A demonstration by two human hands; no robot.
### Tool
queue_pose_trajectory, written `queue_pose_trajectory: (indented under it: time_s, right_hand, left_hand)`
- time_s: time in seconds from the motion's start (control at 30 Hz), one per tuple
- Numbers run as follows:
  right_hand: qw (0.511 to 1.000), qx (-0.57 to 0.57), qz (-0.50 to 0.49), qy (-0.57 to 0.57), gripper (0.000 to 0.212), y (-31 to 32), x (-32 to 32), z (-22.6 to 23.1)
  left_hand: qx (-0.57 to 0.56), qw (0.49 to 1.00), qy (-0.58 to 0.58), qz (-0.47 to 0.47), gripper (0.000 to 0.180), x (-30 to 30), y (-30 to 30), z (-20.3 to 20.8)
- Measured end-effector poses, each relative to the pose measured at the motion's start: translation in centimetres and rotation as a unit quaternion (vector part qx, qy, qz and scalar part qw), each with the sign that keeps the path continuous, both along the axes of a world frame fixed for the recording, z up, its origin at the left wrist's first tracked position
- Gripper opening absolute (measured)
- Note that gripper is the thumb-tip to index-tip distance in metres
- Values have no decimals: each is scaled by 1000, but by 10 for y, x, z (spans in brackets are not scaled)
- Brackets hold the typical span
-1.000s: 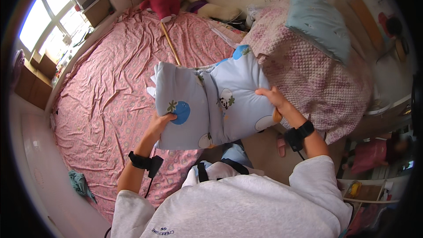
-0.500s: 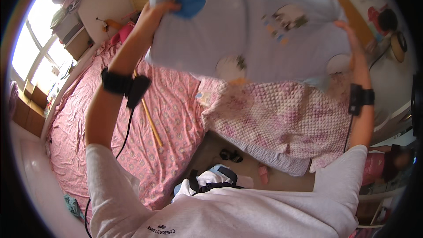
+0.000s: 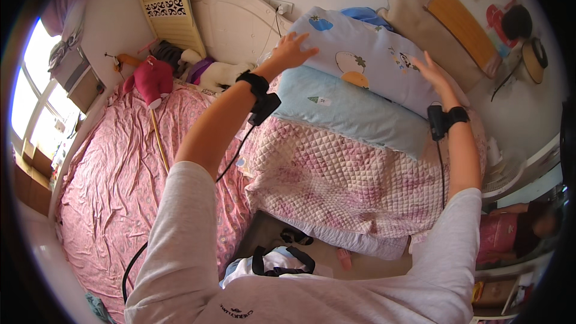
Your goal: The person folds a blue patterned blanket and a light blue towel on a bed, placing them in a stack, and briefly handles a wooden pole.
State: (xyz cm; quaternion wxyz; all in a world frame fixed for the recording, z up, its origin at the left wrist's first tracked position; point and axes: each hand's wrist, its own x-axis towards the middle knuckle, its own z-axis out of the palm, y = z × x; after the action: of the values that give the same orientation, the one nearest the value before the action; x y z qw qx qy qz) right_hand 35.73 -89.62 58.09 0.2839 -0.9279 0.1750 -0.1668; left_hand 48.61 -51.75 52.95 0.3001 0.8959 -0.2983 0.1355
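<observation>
Left hand (image 3: 292, 53) and right hand (image 3: 433, 77) both open, fingers spread, gripping nothing. Panda-print quilt (image 3: 373, 63) lies folded below them, left hand at its left end, right hand over its right part; contact can't be told, nor which is nearer. Long axis runs left to right, slanting nearer at right, along the far edge of the coverlet-draped bed (image 3: 360, 186). Pale-blue bedding (image 3: 342, 105) lies against its near side. Leftward: pink-sheeted bed (image 3: 114, 186), magenta plush toy (image 3: 150, 78), window (image 3: 33, 93).

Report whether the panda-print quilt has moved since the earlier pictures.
Yes. Judged against the white headboard, the panda-print quilt has moved forward, away from the wearer and closer to that headboard.
</observation>
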Motion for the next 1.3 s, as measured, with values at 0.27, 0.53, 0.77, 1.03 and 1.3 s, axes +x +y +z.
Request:
queue_pose_trajectory:
  time_s: [0.27,0.53,0.77,1.03,1.3]
  right_hand:
    - [988,-127,9,87,79,8,56,-72]
    - [977,-211,6,20,61,1,65,-62]
    - [883,-40,416,-211,20,360,8,-94]
    - [757,192,587,212,19,564,-42,-283]
    - [676,261,539,430,20,632,-78,-467]
  left_hand:
    - [21,996,86,22,57,-2,2,-47]
    - [-196,978,-68,-3,41,-43,47,-100]
    - [-132,963,132,196,40,-183,219,-296]
    - [-106,816,404,399,31,-342,380,-387]
    - [-195,766,417,450,29,-379,448,-457]
